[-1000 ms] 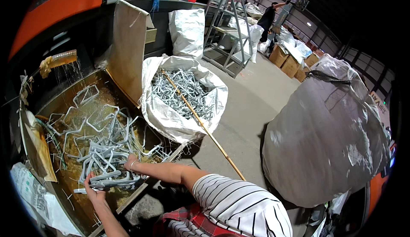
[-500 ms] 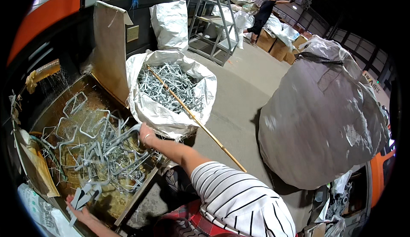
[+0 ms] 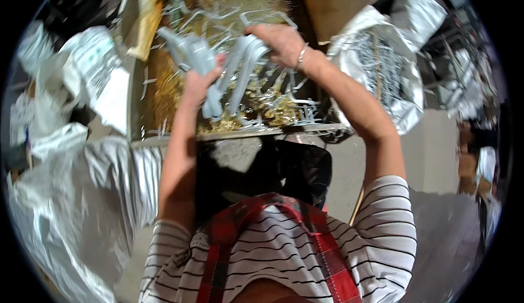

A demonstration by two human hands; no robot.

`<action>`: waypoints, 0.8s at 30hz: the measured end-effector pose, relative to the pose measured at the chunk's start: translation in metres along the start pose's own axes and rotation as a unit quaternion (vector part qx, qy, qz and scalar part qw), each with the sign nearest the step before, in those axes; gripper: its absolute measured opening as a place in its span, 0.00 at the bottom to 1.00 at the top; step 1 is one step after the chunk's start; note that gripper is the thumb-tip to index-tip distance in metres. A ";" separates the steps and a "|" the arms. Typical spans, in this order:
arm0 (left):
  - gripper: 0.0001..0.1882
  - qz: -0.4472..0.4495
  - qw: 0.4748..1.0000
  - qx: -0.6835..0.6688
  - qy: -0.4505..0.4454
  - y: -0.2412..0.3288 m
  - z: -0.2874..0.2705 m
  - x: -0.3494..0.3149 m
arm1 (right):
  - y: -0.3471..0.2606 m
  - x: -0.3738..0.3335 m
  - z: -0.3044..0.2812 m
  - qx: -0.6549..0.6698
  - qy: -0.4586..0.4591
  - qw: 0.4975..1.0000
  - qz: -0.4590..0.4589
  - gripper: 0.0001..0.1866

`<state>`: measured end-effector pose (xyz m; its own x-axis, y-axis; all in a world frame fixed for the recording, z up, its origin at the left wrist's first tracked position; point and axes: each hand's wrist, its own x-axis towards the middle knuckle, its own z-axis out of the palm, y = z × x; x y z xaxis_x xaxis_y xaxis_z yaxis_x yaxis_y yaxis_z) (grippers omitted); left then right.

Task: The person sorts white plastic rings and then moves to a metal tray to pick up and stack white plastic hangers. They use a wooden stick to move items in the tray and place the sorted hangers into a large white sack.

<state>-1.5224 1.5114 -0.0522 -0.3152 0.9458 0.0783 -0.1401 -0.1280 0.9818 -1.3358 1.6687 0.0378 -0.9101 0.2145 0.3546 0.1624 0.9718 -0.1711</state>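
My left hand [image 3: 201, 82] grips a bundle of flat grey plastic pieces [image 3: 191, 52] over the left part of a wet brown trough [image 3: 256, 133]. Beside it, my right hand [image 3: 281, 44], with a bracelet at the wrist, is closed around the top of several bent grey plastic strips [image 3: 240, 74] that hang downward. The two bundles are close together; I cannot tell whether they touch. Below and beyond them, more bent grey pieces [image 3: 267, 16] lie loose in the trough's shallow water.
Right of the trough stands a white woven sack [image 3: 408, 104] of small grey pieces, with a bamboo stick [image 3: 356, 207] across it. A tall brown board [image 3: 344, 3] rises at the trough's far right. Large pale sacks [image 3: 82, 194] crowd the left, and a yellowed flap [image 3: 146, 27] edges the trough.
My view has turned down and toward the trough. My right hand has lifted grey strips out of the pile, and both hands have come close together. My left fingers have closed around their bundle.
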 end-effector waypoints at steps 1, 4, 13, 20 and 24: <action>0.19 -0.026 1.000 0.002 0.005 0.004 0.003 -0.007 | -0.003 0.009 0.006 0.007 0.004 1.000 -0.018 0.31; 0.22 -0.061 0.985 -0.157 0.039 0.001 0.009 -0.009 | -0.005 0.028 0.025 0.003 0.000 1.000 -0.025 0.28; 0.18 -0.168 0.975 -0.143 -0.004 -0.002 0.012 -0.009 | -0.010 0.052 0.065 -0.016 -0.052 0.995 0.084 0.29; 0.06 -0.137 0.859 -0.442 0.217 -0.022 -0.050 0.006 | 0.002 0.041 0.076 0.496 -0.179 0.825 0.201 0.47; 0.09 -0.110 0.849 -0.470 0.213 -0.030 -0.061 0.006 | -0.037 0.025 0.094 0.385 -0.314 0.862 0.104 0.55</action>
<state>-1.5777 1.5027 -0.0921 -0.4677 0.8095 -0.3549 -0.8641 -0.3341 0.3765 -1.4007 1.6286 -0.0335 -0.9581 0.0460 -0.2826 0.2652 0.5145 -0.8154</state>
